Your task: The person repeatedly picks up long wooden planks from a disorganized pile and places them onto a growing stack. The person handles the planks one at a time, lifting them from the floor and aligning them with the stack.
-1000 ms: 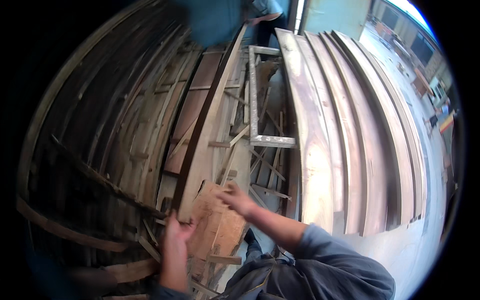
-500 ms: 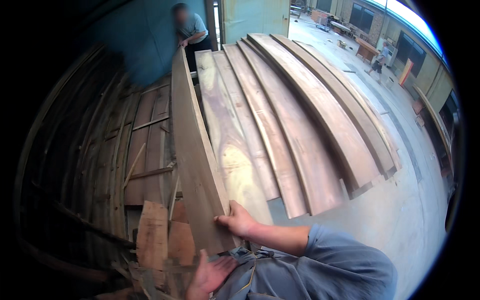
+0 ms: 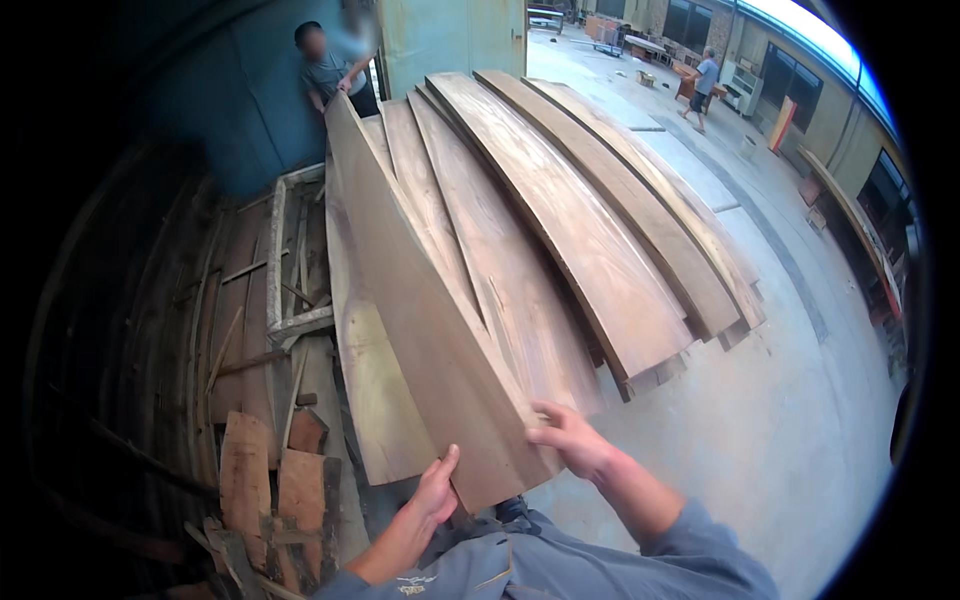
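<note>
A long wooden plank (image 3: pixel 425 310) is tilted up on its long edge, and its near end reaches my body. My right hand (image 3: pixel 570 438) is closed over its upper right edge close to that end. At the lower left corner my left hand (image 3: pixel 436 490) grips the plank, thumb up against the face and fingers partly hidden beneath. At the far end, a co-worker (image 3: pixel 335 75) has hands on the same plank. Under and left of it lies a pale yellowish board (image 3: pixel 375 400). Several wide boards (image 3: pixel 590 240) lie side by side to the right.
On the left are a whitish rectangular frame (image 3: pixel 300 325), long dark timbers (image 3: pixel 190 300) and reddish-brown offcuts (image 3: pixel 247 470). A blue-green wall (image 3: pixel 250 110) stands behind. Another person (image 3: pixel 703 85) is on the concrete floor (image 3: pixel 770 420) at far right, near a leaning red-edged board (image 3: pixel 783 125).
The plank's near end has swung right, uncovering the pale board on its left. My left hand, apart and spread before, now grips the corner. The distant person has moved left.
</note>
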Demonstrator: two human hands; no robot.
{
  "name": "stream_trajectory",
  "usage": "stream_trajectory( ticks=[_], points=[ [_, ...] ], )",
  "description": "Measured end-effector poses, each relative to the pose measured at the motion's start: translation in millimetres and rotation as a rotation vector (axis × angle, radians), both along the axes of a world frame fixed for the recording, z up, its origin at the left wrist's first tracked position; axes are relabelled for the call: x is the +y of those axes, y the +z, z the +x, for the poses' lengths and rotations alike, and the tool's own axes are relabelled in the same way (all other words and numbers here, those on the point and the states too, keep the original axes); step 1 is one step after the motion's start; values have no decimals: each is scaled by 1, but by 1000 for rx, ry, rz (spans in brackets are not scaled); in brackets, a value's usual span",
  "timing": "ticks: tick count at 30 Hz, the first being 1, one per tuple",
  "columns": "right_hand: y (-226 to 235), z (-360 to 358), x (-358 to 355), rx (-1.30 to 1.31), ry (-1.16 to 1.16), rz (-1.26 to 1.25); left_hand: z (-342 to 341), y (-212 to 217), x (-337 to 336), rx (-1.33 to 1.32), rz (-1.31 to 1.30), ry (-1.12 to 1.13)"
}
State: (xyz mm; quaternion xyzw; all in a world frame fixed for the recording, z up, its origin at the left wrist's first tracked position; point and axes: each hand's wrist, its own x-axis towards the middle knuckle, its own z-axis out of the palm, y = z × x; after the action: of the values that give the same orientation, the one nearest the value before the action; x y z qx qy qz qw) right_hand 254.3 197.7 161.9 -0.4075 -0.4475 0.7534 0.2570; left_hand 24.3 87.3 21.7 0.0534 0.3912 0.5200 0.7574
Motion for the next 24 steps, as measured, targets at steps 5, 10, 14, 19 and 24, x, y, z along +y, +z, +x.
stream_trajectory(
  ticks=[5,10,14,19,24],
  points=[
    [-70,56,-67,471,-497,-134,35,13,23,197,-6,-239],
    [-108,56,-78,383,-953,-387,61,25,30,483,-111,-428],
    [-118,85,-76,289,-951,-331,82,18,40,460,-90,-488],
    [-90,174,-35,283,-1052,-122,165,64,92,465,59,-626],
    [-94,293,33,268,-1056,-115,243,70,163,890,443,-1005]
  ],
)
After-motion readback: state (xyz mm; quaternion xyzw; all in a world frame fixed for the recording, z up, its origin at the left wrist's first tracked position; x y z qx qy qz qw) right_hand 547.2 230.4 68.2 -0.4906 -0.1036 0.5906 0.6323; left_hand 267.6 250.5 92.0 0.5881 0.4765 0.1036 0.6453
